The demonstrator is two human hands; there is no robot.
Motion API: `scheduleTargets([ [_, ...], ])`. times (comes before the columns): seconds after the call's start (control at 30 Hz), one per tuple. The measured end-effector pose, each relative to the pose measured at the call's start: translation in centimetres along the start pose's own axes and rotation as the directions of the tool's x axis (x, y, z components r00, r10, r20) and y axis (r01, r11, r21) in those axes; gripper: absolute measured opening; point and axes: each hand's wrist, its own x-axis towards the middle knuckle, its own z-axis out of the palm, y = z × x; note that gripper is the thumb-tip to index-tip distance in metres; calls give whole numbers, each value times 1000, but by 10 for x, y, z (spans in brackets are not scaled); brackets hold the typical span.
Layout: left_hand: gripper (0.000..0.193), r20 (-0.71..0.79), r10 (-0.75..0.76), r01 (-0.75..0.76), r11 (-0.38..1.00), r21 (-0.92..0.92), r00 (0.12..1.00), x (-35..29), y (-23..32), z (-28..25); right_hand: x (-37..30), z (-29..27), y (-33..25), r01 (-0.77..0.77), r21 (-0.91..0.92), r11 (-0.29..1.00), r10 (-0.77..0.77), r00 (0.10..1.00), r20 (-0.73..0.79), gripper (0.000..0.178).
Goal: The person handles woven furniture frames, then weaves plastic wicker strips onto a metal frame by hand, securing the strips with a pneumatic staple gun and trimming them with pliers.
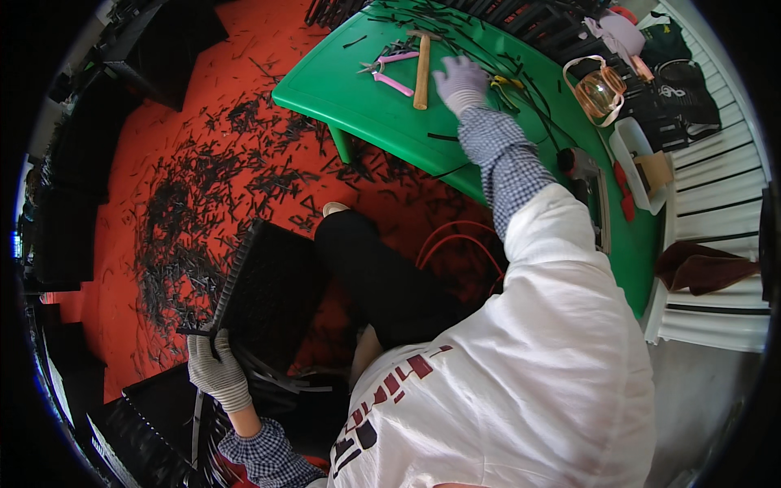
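Grey-gloved right hand (pixel 460 80) is spreading fingers just right of the upright-lying wooden-handled hammer (pixel 421 69) on the far green table (pixel 342 81), while the gloved left hand (pixel 215 370) is clutching a black plastic crate (pixel 272 293) near-left.

Left hand (pixel 216 370), gloved, gripped the black tray's (pixel 272 297) lower corner. Right hand (pixel 460 81), gloved, rested on the green table (pixel 342 81) beside the hammer (pixel 421 69) and pink pliers (pixel 389 69). Black clippings (pixel 203 211) littered the red floor (pixel 138 146).

black slatted crate (pixel 272 293), tilted, on floor
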Motion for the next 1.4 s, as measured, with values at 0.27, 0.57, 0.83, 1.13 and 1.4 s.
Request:
scheduleTargets([
  [0.27,14,13,-28,28,1000,9,1000,3,6,-1,21,-4,123,-243,-140,960,270,934,235,91],
  [0.57,17,1,-53,53,999,3,999,1,7,-4,74,1,78,-300,-137,944,329,886,326,86],
  [0.83,18,16,-73,73,997,11,997,1,9,-5,112,17,58,-195,-213,958,264,889,374,39],
  [1.13,18,26,-47,46,998,46,999,2,11,-4,195,-42,118,-192,817,544,264,963,51,38],
  [1.4,18,16,-31,30,998,60,999,2,13,-8,220,-160,125,248,966,-68,333,919,-212,24],
])
